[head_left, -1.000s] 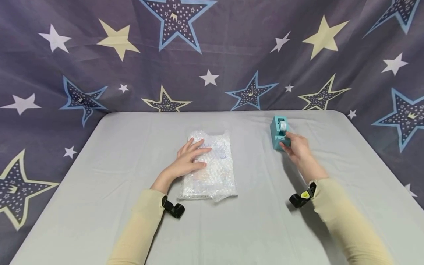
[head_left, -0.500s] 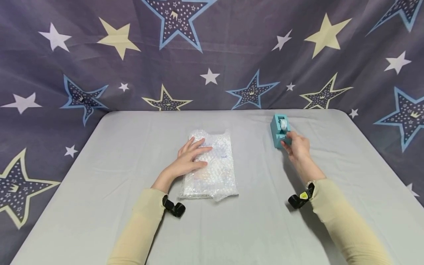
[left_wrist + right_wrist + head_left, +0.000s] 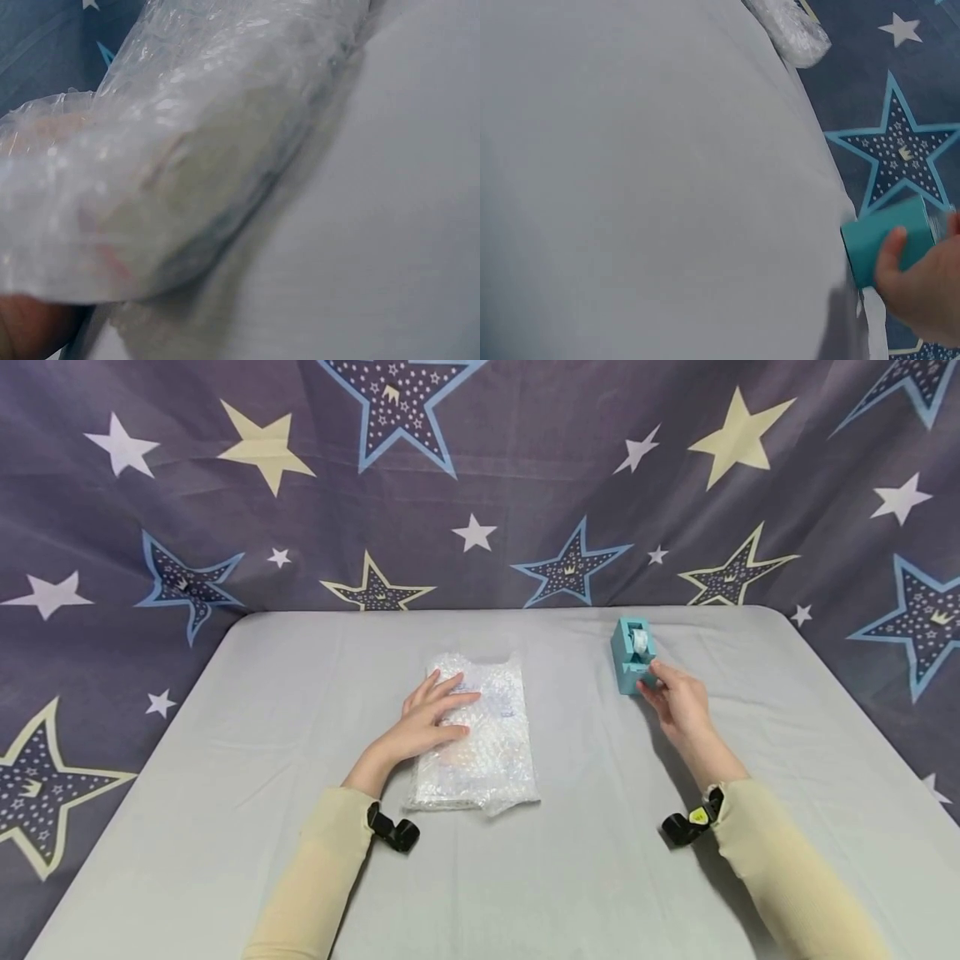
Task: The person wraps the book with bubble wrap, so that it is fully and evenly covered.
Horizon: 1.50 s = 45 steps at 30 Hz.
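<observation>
My left hand [image 3: 420,724] rests with spread fingers on a flat bubble-wrapped package [image 3: 495,735] in the middle of the table. In the left wrist view, the package's bubble wrap [image 3: 217,142] fills much of the frame and covers something flat whose details are blurred. At the back right stands a teal tape dispenser [image 3: 628,653] with a roll of clear tape [image 3: 639,642]. My right hand [image 3: 681,697] pinches its front end with thumb and index finger. In the right wrist view, the thumb lies across the teal dispenser [image 3: 885,244]. Whether the fingertips also hold a tape end cannot be made out.
A pale grey cloth covers the table [image 3: 300,843]. Behind it and at both sides hangs a dark curtain [image 3: 510,468] printed with stars. Black wrist cameras are strapped to both sleeves, the left camera [image 3: 397,833] close to the package's near edge.
The right hand and forearm have shifted slightly to the right, with the fingers now at the dispenser's front right corner. The left hand and the package stay where they were.
</observation>
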Each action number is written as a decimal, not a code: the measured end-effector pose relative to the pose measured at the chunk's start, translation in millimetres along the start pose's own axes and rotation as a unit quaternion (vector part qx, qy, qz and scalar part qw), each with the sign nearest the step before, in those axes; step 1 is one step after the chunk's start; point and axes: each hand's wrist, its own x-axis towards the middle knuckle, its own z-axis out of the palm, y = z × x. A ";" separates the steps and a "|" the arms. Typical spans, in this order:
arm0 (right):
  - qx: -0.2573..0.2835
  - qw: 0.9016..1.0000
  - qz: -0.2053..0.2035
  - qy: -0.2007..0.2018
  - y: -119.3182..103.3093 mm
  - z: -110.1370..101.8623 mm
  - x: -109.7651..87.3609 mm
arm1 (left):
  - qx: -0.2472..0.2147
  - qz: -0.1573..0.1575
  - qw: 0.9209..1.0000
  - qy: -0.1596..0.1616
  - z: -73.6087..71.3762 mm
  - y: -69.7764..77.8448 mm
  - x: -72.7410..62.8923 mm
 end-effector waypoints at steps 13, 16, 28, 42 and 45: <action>-0.065 0.998 -0.020 -0.013 5.2 2.5 -7.9 | 0.004 0.004 1.000 0.001 0.6 -1.0 0.1; -0.077 0.997 -0.021 -0.002 7.1 4.3 -7.2 | 0.004 0.002 1.000 0.001 -0.3 -0.7 0.0; -0.122 0.992 -0.011 -0.012 11.1 1.2 -4.1 | 0.006 0.000 1.000 -0.002 -0.2 -1.8 0.5; -0.094 0.995 -0.014 0.022 11.8 3.4 -5.0 | -0.003 -0.003 1.000 0.004 -0.1 -1.9 1.1; -0.094 0.995 -0.012 0.022 12.1 3.3 -5.9 | -0.004 -0.004 1.000 0.002 0.6 -2.1 1.3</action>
